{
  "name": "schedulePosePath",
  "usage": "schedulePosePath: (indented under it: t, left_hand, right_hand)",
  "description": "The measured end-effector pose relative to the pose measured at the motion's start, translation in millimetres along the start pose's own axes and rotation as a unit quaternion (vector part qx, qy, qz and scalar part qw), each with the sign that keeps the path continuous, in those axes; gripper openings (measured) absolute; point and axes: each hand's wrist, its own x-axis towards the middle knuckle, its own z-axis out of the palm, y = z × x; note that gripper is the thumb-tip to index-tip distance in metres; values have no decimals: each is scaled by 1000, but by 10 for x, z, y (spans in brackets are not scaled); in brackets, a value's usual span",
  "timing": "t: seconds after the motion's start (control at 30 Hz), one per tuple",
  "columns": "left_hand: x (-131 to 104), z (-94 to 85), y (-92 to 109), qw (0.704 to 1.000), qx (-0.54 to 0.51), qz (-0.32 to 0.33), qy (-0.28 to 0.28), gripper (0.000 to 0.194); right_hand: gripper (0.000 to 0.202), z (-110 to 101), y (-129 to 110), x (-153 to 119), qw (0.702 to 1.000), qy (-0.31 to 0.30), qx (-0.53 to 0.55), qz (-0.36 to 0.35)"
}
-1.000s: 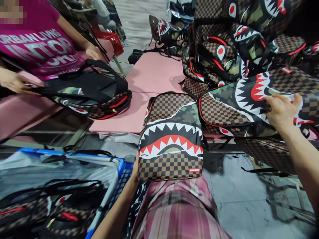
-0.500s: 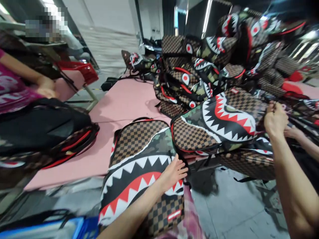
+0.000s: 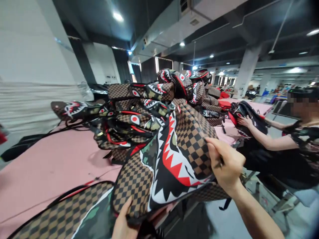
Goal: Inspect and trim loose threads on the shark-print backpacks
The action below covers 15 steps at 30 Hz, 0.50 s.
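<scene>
A checkered backpack with a shark-mouth print [image 3: 171, 159] is tilted up in front of me, bent near its right end. My right hand [image 3: 225, 162] pinches its right edge. At its lower left corner, my left hand [image 3: 126, 220] grips the bag, thumb on the checkered front and the other fingers hidden beneath. Another checkered backpack [image 3: 67, 212] lies at the lower left, partly cut off by the frame and touching the raised one.
Many similar backpacks [image 3: 134, 119] are piled on the pink table [image 3: 57, 159] behind. To the right, a person [image 3: 299, 142] handles a black backpack [image 3: 249, 114]. A pillar [image 3: 250, 69] stands farther back.
The view has swung up and to the right. The right-hand backpack has been lifted and tilted. My left hand has moved from the near backpack to the raised one's lower corner.
</scene>
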Motion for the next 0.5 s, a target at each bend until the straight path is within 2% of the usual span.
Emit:
schedulePosePath:
  t: [0.07, 0.13, 0.23, 0.27, 0.3, 0.33, 0.4, 0.43, 0.5]
  left_hand:
    - [-46, 304, 148, 999, 19, 26, -18, 35]
    - [-49, 733, 288, 995, 29, 62, -67, 31]
    - [-8, 1389, 383, 969, 58, 85, -224, 31]
    - [12, 1536, 376, 958, 87, 79, -262, 32]
    - [37, 1621, 356, 949, 122, 74, -280, 32]
    - [69, 1639, 329, 945, 157, 69, -279, 33]
    - [154, 1484, 287, 943, 207, 58, -253, 47]
    - [204, 1338, 282, 944, 215, 43, -247, 55]
    - [300, 1009, 301, 941, 226, 1, -251, 63]
  right_hand:
    - [49, -249, 52, 146, 998, 50, -29, -18]
    - [43, -326, 308, 324, 992, 99, -75, 4]
    - [41, -165, 965, 518, 976, 135, -144, 97]
    - [42, -71, 1194, 520, 973, 110, -152, 136]
    - [41, 30, 1401, 483, 970, 59, -159, 177]
    - [40, 130, 1575, 412, 961, -21, -172, 214]
    - [42, 305, 1812, 215, 929, -155, -214, 259]
    - [45, 368, 1883, 120, 917, -188, -218, 277]
    - [50, 432, 1965, -7, 907, -211, -213, 296]
